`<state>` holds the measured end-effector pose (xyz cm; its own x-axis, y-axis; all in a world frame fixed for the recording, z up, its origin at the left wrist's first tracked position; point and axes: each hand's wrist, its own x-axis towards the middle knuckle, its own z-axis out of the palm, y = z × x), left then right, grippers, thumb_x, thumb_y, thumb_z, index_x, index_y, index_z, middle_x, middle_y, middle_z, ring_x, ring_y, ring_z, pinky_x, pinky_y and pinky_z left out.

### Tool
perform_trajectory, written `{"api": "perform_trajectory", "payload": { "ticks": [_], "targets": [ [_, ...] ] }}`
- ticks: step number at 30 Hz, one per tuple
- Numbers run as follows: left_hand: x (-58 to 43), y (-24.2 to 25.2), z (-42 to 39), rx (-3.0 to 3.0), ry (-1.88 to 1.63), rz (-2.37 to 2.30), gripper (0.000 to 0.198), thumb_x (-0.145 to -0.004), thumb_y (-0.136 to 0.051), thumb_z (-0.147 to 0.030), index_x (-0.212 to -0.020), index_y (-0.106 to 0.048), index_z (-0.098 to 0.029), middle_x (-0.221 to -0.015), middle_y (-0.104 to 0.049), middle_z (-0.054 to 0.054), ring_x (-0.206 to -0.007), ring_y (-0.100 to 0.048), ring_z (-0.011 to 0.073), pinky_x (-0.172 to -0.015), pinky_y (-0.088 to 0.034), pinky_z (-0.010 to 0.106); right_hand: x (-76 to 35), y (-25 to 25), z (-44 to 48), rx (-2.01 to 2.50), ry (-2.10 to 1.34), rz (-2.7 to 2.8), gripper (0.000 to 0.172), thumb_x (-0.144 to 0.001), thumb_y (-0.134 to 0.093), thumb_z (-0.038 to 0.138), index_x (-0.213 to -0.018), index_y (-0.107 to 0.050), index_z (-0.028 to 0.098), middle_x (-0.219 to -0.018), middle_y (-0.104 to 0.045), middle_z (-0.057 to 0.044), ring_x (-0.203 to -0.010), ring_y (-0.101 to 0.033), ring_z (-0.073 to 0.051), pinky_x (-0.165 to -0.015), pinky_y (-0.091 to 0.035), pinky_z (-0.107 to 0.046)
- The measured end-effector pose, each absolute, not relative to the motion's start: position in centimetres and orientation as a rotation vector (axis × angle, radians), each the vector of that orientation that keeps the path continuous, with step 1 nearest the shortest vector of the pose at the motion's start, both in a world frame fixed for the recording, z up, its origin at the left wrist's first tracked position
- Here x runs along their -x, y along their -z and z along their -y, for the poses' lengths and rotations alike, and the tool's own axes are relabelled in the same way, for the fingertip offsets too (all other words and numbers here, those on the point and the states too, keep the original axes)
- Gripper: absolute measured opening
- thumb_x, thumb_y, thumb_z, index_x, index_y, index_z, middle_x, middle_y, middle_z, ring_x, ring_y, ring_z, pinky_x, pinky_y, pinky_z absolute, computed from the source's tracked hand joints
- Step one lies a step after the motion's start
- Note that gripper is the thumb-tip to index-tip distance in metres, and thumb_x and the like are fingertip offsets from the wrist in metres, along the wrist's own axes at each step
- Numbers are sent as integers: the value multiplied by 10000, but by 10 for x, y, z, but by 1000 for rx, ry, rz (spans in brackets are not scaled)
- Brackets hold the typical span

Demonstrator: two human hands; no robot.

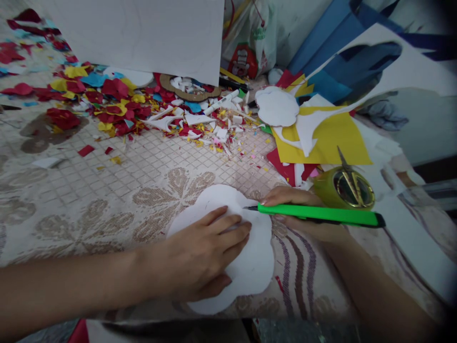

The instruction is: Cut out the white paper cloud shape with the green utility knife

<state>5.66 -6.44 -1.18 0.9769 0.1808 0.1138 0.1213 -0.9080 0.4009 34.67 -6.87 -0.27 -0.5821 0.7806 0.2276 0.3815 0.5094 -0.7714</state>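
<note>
A white scalloped, flower-shaped sheet (252,267) lies flat near the table's front edge. Across its middle rests my left hand (207,247), palm down with fingers spread, pressing on the surface. From the right, my right hand (314,232) grips a green utility knife (321,213). The knife's thin dark blade points left and meets the sheet just beyond my left fingertips. Whether the blade has gone into the sheet I cannot tell. My right palm is partly hidden behind the knife's handle.
Scissors (348,178) lie on a yellowish tape roll (323,188) beside my right hand. Yellow paper (332,136), a smaller white flower shape (276,105) and white offcuts sit behind. Colourful scraps (117,97) cover the back. A white board (143,38) stands upright there.
</note>
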Motion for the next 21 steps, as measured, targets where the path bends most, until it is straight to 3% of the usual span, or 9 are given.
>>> {"api": "perform_trajectory", "payload": {
  "ticks": [10,21],
  "targets": [
    [-57,10,65,-2725,-182,-224,579,-934,-544,-351,-1417,-473,-40,-1522,-465,147,-1413,-373,315,-1227,-161,446,-344,0,67,924,-923,2168,267,-993,-563,387,-1195,-692,269,-975,-729,-59,-934,-685,-178,-760,-541,-280],
    [-56,12,65,-2716,-218,-217,572,-929,-554,-347,-1408,-479,-43,-1507,-476,155,-1400,-389,320,-1222,-180,453,-346,3,67,930,-963,2164,260,-980,-590,349,-1214,-681,281,-1008,-723,-57,-968,-673,-189,-789,-538,-304]
  ]
}}
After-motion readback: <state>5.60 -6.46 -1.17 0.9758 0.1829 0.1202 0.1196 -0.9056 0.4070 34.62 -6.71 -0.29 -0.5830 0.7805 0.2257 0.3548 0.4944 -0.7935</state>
